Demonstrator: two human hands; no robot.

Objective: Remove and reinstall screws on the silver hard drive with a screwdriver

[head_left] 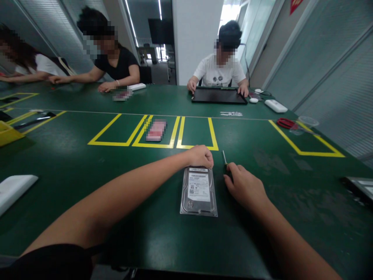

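Observation:
A silver hard drive (199,198) with a white printed label lies flat on the green table in front of me. At its far edge is my left hand (200,156), closed with curled fingers; what is between them, if anything, is hidden. To the right of the drive, my right hand (246,183) is wrapped round a screwdriver. The thin metal shaft of the screwdriver (223,156) points away from me, its tip apart from the drive. Most of its handle is hidden in the palm.
Yellow tape (198,147) outlines areas on the table (157,241); a pink phone-like item (156,130) lies in one. Red-handled scissors (287,123) lie at right, a white device (17,186) at left. Across sits a person (218,70) with a black panel (219,95); others sit left.

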